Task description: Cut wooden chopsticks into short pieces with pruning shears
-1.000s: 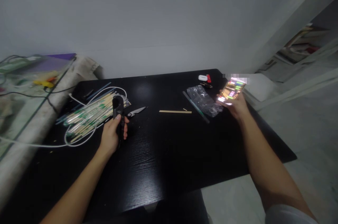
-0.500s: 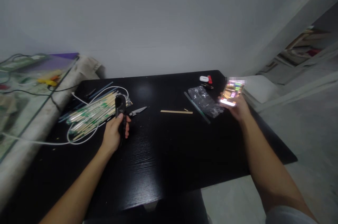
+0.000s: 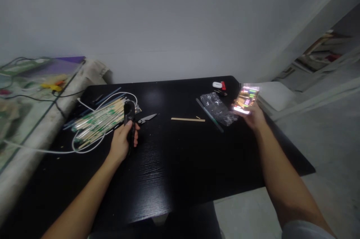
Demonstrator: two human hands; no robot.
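Smartphone with a lit, colourful screen (image 3: pixel 245 101) is held by the right hand (image 3: pixel 255 116), gripped between thumb and fingers, above the right side of the black wood-grain table (image 3: pixel 182 164). Black handheld device with a looped top (image 3: pixel 129 111) is clasped in the left hand (image 3: pixel 120 140), thumb pressed on its front, fingers wrapped round, near the bundled pale sticks in clear, green-printed wrapping (image 3: pixel 98 119).

Stage judged early or paused: a few pale wooden sticks (image 3: pixel 188 119) are laid out loose at mid-table, a short pale stick piece (image 3: pixel 198 117) just beside them; most sticks are left in the wrapping. No joined pieces are seen. Silver-bladed knife (image 3: pixel 148 118) is left lying open, untouched.

Count: one phone, one black device, one knife, one short piece, one crumpled clear plastic bag (image 3: pixel 217 107), one blue-green strip (image 3: pixel 209 115) alongside it, one white rounded case (image 3: pixel 217 84), one small red object (image 3: pixel 223 86). Loose long sticks look like two, side by side; bundled ones are too many and blurred to be counted. White cable (image 3: pixel 56 152) is looped around the bundle.
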